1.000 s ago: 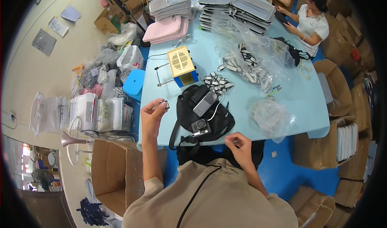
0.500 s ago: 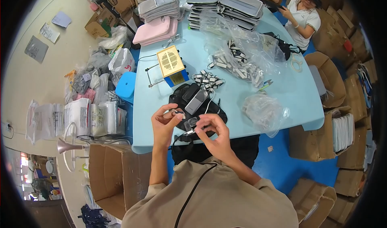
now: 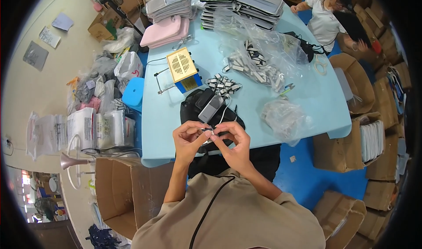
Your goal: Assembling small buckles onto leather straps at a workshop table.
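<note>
My left hand [image 3: 187, 140] and my right hand [image 3: 236, 142] meet over the table's near edge. Both are closed in a pinch, fingertips together on a small black-and-white piece [image 3: 208, 131], mostly covered by the fingers. Just beyond them a black fabric bag [image 3: 189, 108] lies on the table, with a grey rounded box-shaped device [image 3: 212, 109] on it. A white cable [image 3: 225, 110] curves down from that device toward my right hand. Past the bag lies a pile of small white pieces with black straps [image 3: 223, 84].
A yellow-and-blue box-shaped appliance [image 3: 183, 69] stands left of the pile. Clear plastic bags, one holding more white pieces [image 3: 259, 68], lie to the right. Pink cases [image 3: 161, 31] and grey cases [image 3: 241, 5] are stacked at the back. Cardboard boxes [image 3: 132, 192] flank the table; a person [image 3: 326, 20] is at far right.
My right hand has moved left and closed, joining my left hand at the small piece. The view has shifted slightly. The person at far right now holds out a dark flat object.
</note>
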`<state>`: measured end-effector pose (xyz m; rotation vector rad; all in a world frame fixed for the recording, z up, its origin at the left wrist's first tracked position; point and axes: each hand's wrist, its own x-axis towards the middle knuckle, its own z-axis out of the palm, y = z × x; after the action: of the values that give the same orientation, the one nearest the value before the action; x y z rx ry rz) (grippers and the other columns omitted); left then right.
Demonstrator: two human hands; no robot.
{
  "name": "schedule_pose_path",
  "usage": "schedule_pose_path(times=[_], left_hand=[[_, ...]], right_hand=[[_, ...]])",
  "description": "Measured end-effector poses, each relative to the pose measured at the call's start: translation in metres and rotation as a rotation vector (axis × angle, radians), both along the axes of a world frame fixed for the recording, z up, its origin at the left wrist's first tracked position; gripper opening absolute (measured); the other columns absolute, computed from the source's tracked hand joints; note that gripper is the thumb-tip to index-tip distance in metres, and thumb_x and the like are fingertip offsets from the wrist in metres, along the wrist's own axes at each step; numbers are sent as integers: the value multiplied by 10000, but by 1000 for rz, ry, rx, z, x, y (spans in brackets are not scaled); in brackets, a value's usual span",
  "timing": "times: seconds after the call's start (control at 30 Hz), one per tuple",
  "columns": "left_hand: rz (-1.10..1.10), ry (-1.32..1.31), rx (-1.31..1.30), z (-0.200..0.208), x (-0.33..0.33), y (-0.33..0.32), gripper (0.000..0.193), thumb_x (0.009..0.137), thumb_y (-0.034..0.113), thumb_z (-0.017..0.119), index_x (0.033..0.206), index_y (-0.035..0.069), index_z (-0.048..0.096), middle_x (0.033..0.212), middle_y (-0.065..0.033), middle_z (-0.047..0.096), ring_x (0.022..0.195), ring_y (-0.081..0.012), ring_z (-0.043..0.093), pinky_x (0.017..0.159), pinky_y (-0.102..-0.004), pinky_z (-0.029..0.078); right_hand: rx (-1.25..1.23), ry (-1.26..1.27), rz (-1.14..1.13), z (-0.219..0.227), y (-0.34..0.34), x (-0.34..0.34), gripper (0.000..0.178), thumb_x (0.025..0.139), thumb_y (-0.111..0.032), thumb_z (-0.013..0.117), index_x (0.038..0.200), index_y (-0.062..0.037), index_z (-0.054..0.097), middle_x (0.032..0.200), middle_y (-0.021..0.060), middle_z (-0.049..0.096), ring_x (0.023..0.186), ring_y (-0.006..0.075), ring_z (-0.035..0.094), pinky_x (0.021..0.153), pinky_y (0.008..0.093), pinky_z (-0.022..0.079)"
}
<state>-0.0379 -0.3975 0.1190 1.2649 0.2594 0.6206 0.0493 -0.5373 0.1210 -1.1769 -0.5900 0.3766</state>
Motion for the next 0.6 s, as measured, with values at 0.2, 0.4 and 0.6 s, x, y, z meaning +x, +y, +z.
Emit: schedule_pose_path(times=[0.2,0.4,0.6], left_hand=[[-43,-42,29,2,3,-4,203,855,-82,769,1034,-37,684,1009,-148,743,929,-191,719,846,-308,573],[-63,-29,65,-8,7,-5,184,850,-75,780,989,-24,672,950,-138,746,924,-196,726,862,-317,564],[-77,-63,55,-16,13,-12,179,838,-92,782,911,2,648,926,-131,749,911,-196,728,852,-326,565]], right_hand=[[-39,-32,-26,-5,-5,5,266,879,12,776,1103,-28,639,945,35,708,893,102,693,703,243,527],[-68,-63,-23,-9,-12,6,266,878,6,782,1098,-14,635,889,45,728,810,90,680,681,242,519],[-85,-98,-88,-7,-17,5,248,881,-9,792,1081,-8,644,881,57,729,791,95,681,678,248,527]])
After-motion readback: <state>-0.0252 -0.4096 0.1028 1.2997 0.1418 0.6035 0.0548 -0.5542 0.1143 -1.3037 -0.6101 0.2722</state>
